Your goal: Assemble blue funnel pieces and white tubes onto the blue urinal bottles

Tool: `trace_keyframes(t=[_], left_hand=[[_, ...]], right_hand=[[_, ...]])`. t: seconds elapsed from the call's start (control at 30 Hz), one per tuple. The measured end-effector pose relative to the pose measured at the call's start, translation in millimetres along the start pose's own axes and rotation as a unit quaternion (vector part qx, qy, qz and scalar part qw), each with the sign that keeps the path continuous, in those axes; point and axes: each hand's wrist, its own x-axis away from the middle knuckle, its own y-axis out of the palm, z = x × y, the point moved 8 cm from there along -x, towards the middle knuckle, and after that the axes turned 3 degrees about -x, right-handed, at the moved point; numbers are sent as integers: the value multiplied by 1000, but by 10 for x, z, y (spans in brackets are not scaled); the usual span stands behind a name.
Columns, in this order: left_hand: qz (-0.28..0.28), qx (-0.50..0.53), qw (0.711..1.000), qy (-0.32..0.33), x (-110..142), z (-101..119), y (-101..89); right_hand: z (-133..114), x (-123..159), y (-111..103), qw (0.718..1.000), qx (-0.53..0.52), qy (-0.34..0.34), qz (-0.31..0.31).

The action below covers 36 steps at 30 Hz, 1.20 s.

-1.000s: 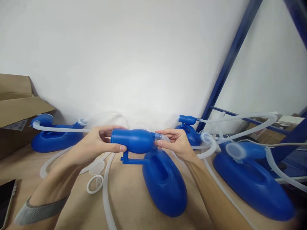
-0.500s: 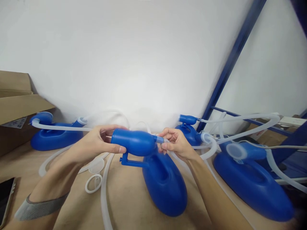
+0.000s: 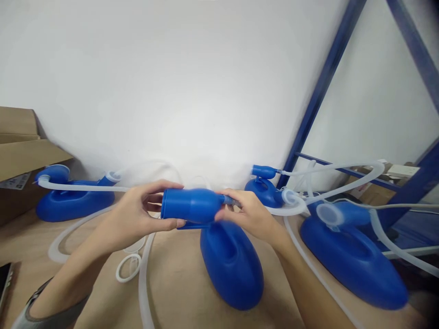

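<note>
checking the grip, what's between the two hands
A blue plastic piece, seen in the head view: the left hand is at its wide end, the right hand at its narrow end.

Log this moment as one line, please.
left hand: gripping blue cup | right hand: holding its narrow end | blue bottle: on table below | cardboard box: open, at left

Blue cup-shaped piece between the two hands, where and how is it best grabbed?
Probably by the wide barrel of the blue piece, coming from the left, thumb below on the near side and forefinger over the top, as the left hand does. It is held sideways with its broad, rounded end toward that hand, while the right hand is at its narrow nozzle.
</note>
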Motion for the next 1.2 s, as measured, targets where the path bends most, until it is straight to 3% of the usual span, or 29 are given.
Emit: trace_keyframes(t=[0.13,0.33,0.4,0.5,0.53,0.57,0.63,0.7,0.8,0.87,0.97,1.07,1.2], left_hand=[[32,-5,999,11,-27,-37,-14],[74,5,997,29,-19,-10,-45],[101,-4,994,33,15,39,-78],[112,-24,992,48,82,152,-134],[107,-36,992,54,101,186,-163],[103,-52,992,56,116,203,-207],[109,-100,988,37,119,155,-350],[116,-173,978,-19,75,-34,-512],[77,-290,948,-107,-70,-474,-585],[31,-282,947,-154,-175,-804,-467],[-73,-167,957,-226,-250,-1237,-65],[-142,-143,945,-257,-244,-1443,240],[-187,-218,919,-269,-198,-1548,262]], right_hand=[[1,10,-27,998,41,-2,50],[14,11,-11,995,-18,-19,101],[102,10,-112,989,-28,5,145],[231,67,-451,963,-10,29,266],[252,59,-511,965,3,26,262],[277,26,-508,975,20,28,220],[365,-31,-372,992,68,53,92],[499,-35,-171,988,119,93,-7],[697,-31,112,977,158,140,-38],[818,-31,287,976,137,169,-32],[961,-20,435,973,104,204,-13],[1006,-39,480,982,51,182,11],[1078,-82,576,988,1,152,-3]])
